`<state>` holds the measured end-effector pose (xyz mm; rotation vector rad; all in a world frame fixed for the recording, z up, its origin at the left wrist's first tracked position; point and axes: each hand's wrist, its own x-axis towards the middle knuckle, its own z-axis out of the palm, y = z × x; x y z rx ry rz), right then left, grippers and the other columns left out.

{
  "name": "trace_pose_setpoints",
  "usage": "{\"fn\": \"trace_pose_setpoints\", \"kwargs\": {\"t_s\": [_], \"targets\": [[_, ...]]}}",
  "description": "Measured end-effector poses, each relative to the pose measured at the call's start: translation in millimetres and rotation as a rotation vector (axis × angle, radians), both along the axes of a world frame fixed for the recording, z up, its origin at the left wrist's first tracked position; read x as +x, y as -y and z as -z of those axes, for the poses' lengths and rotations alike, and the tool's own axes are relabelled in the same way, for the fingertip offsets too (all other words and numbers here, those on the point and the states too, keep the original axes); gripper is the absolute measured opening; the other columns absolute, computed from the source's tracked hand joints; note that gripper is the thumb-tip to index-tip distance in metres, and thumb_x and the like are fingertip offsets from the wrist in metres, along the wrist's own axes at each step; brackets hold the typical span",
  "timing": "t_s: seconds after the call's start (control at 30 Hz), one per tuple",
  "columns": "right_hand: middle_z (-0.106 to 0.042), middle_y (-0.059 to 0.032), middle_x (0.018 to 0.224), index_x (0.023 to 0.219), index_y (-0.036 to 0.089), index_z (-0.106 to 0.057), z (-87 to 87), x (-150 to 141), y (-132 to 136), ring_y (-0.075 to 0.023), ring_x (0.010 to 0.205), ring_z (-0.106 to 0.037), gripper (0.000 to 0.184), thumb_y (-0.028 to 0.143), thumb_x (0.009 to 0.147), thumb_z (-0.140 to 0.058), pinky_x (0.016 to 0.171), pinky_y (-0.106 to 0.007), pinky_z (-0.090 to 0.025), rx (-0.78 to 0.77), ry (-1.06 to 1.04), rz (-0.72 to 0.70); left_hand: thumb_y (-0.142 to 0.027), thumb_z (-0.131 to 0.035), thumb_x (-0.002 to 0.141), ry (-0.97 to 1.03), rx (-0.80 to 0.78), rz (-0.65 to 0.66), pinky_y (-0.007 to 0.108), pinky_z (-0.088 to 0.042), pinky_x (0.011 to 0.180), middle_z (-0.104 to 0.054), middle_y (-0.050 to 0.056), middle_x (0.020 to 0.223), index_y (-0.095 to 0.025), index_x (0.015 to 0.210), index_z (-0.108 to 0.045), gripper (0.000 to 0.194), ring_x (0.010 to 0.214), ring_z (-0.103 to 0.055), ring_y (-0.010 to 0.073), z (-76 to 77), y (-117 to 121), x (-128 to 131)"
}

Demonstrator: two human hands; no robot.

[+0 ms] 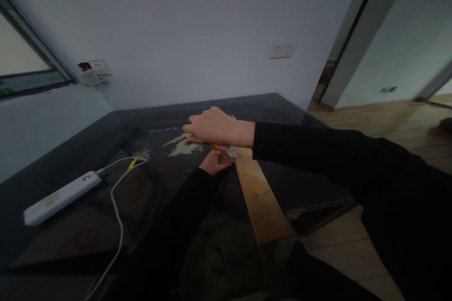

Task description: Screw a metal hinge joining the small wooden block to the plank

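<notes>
My right hand (213,127) is closed around a tool with a yellow-orange handle, which looks like a screwdriver (216,147). Its thin shaft slants down toward a small metal hinge (232,153) with holes, at the left edge of a wooden board (263,193). Most of the handle is hidden under my right hand. Just below, my left hand (215,162) pinches the hinge and the board's edge. The board runs from under my right wrist toward my lap, its near end past the table's edge. Whether the tip sits in a screw is too small to tell.
The dark table (310,188) has a glossy top with a painted flower pattern (185,146). On its left lies a white power strip (63,197), whose white cable (118,216) with a yellow tag runs to the front edge. A wall with sockets (281,50) stands behind.
</notes>
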<state>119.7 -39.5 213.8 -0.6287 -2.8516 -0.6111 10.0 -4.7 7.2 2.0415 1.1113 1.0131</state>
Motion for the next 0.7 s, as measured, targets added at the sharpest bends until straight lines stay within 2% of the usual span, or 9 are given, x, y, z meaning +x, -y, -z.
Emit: {"fn": "trace_pose_setpoints", "kwargs": {"t_s": [0.07, 0.13, 0.27, 0.37, 0.5, 0.6, 0.7], "targets": [[-0.066, -0.0151, 0.112, 0.118, 0.018, -0.062, -3.4, 0.7, 1.8, -0.0213, 0.086, -0.064, 0.044, 0.049, 0.097, -0.041, 0.061, -0.029, -0.040, -0.065, 0.027, 0.005, -0.023, -0.085, 0.061, 0.036, -0.006, -0.026, 0.051, -0.044, 0.105, -0.070, 0.012, 0.114, -0.017, 0.104, -0.065, 0.047, 0.111, -0.063, 0.0311, -0.3, 0.9, 0.7], [-0.063, -0.0149, 0.119, 0.123, 0.017, -0.059, -10.1, 4.0, 4.6, -0.0206, 0.087, -0.063, 0.039, 0.041, 0.096, -0.046, 0.062, -0.029, -0.040, -0.154, 0.063, -0.004, -0.024, -0.086, 0.060, 0.090, -0.056, -0.019, 0.051, -0.043, 0.106, -0.070, 0.012, 0.114, -0.016, 0.102, -0.065, 0.048, 0.113, -0.063, 0.0313, -0.4, 1.8, 1.9], [-0.064, -0.0097, 0.116, 0.118, 0.020, -0.063, -17.3, 9.6, 5.6, -0.0185, 0.089, -0.061, 0.028, 0.022, 0.092, -0.052, 0.063, -0.028, -0.037, -0.260, 0.050, -0.056, -0.024, -0.087, 0.059, 0.157, -0.144, 0.001, 0.050, -0.043, 0.107, -0.070, 0.013, 0.113, -0.016, 0.100, -0.065, 0.047, 0.113, -0.063, 0.0312, -2.1, 3.3, 3.9], [-0.065, -0.0092, 0.112, 0.110, 0.021, -0.065, -9.9, 7.5, -0.3, -0.0189, 0.088, -0.062, 0.022, 0.030, 0.094, -0.053, 0.063, -0.028, -0.036, -0.174, -0.023, -0.083, -0.024, -0.087, 0.058, 0.157, -0.125, -0.005, 0.052, -0.040, 0.108, -0.070, 0.013, 0.114, -0.016, 0.100, -0.065, 0.048, 0.116, -0.061, 0.0323, -2.9, 2.7, 3.3], [-0.065, -0.0127, 0.108, 0.112, 0.019, -0.064, 2.9, 1.7, -8.4, -0.0214, 0.084, -0.063, 0.037, 0.048, 0.093, -0.052, 0.062, -0.029, -0.035, -0.026, -0.057, -0.048, -0.023, -0.087, 0.058, 0.137, -0.093, -0.017, 0.052, -0.039, 0.109, -0.069, 0.013, 0.118, -0.017, 0.101, -0.065, 0.049, 0.119, -0.059, 0.0331, -0.1, 0.8, 1.2], [-0.064, -0.0131, 0.109, 0.114, 0.019, -0.064, 1.9, 1.8, -7.8, -0.0204, 0.082, -0.062, 0.042, 0.052, 0.094, -0.046, 0.061, -0.028, -0.035, -0.069, -0.068, -0.025, -0.023, -0.086, 0.059, 0.136, -0.081, -0.007, 0.052, -0.040, 0.108, -0.067, 0.014, 0.120, -0.016, 0.103, -0.064, 0.049, 0.117, -0.060, 0.0328, 3.1, 0.3, 0.1], [-0.062, -0.0130, 0.117, 0.112, 0.018, -0.066, -7.5, 5.8, -3.0, -0.0184, 0.083, -0.060, 0.036, 0.043, 0.095, -0.046, 0.061, -0.028, -0.035, -0.193, -0.050, -0.028, -0.025, -0.084, 0.064, 0.145, -0.059, 0.014, 0.052, -0.042, 0.107, -0.065, 0.015, 0.123, -0.016, 0.103, -0.064, 0.044, 0.115, -0.062, 0.0315, 3.9, 1.0, -0.3]]}}
